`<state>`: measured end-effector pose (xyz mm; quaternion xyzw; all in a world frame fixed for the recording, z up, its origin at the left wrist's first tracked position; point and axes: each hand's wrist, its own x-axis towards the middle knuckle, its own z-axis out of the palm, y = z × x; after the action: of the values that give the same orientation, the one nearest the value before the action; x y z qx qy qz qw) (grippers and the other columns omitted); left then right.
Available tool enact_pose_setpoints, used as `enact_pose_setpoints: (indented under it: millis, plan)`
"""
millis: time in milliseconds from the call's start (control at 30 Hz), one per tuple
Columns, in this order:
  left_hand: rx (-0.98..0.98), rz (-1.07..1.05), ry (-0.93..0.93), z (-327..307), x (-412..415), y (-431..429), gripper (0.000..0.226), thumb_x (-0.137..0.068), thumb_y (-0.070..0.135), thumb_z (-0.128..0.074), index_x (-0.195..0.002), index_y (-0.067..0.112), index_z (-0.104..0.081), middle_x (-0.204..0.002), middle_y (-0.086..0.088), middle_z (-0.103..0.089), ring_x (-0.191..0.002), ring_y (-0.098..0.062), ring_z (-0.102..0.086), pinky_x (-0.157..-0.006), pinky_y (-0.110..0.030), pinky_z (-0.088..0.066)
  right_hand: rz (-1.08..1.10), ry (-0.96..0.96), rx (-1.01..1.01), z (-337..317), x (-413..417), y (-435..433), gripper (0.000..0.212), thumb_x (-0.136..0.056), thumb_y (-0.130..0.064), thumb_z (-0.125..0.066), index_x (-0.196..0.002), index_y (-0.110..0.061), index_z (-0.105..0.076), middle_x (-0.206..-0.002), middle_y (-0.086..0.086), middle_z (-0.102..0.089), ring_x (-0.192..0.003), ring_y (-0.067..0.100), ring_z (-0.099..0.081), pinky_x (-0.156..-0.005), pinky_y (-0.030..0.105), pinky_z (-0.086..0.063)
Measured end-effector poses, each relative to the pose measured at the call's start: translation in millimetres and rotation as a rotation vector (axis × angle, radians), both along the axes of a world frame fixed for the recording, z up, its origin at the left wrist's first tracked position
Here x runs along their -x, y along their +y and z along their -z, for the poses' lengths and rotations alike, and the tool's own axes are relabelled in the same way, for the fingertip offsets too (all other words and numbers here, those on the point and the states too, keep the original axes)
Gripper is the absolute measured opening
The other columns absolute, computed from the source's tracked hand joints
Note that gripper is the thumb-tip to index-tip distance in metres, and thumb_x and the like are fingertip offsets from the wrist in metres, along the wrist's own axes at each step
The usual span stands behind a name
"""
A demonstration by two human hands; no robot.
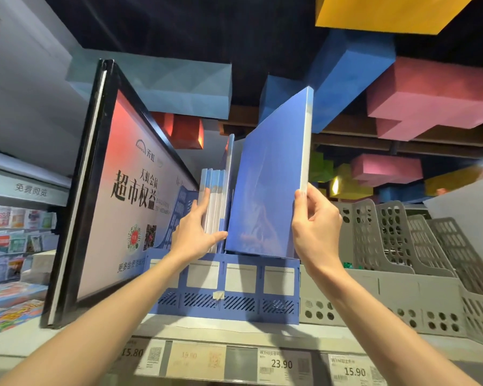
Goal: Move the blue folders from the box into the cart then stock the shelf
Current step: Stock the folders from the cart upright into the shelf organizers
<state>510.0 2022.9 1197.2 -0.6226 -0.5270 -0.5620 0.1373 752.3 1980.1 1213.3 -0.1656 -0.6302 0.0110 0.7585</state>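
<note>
My right hand [315,221] grips the spine edge of a blue folder [268,190], held upright with its lower edge inside a blue slotted file rack [226,296] on the top shelf. Several blue folders [216,196] stand upright in the rack's left slots. My left hand [197,229] holds that standing group, with the fingers against their left side and the thumb across their front near the bottom. The box and the cart are out of view.
A black-framed poster board [101,190] stands close on the rack's left. Grey perforated file racks [402,274] fill the shelf to the right. Price tags [279,363] line the shelf edge below. Coloured blocks hang from the ceiling. Book shelves sit at the far left.
</note>
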Motion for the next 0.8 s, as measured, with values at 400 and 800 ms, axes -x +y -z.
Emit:
enact_pose_setpoints:
  millis: [400,800]
  plan:
    - [0.032,0.011,-0.085,10,-6,-2,0.102,-0.078,0.052,-0.075,-0.152,0.059,-0.006,-0.165,0.001,-0.026,-0.150,-0.024,-0.031,-0.116,-0.056,-0.035,-0.052,-0.012,-0.079,2,-14,-34,0.034,-0.105,-0.018,-0.046,-0.072,-0.009,-0.044,-0.060,-0.004,-0.033,-0.057,0.011,-0.025,-0.053,0.030,-0.021]
    - [-0.271,0.208,-0.200,-70,-10,-102,0.037,-0.092,0.051,-0.059,-0.123,0.034,-0.070,-0.121,0.014,-0.069,-0.113,-0.010,-0.066,-0.104,-0.041,-0.051,-0.168,0.051,-0.203,-30,10,-58,0.037,-0.102,-0.029,-0.046,-0.082,0.000,-0.055,-0.069,0.022,-0.052,-0.062,0.038,-0.043,-0.052,0.052,-0.038]
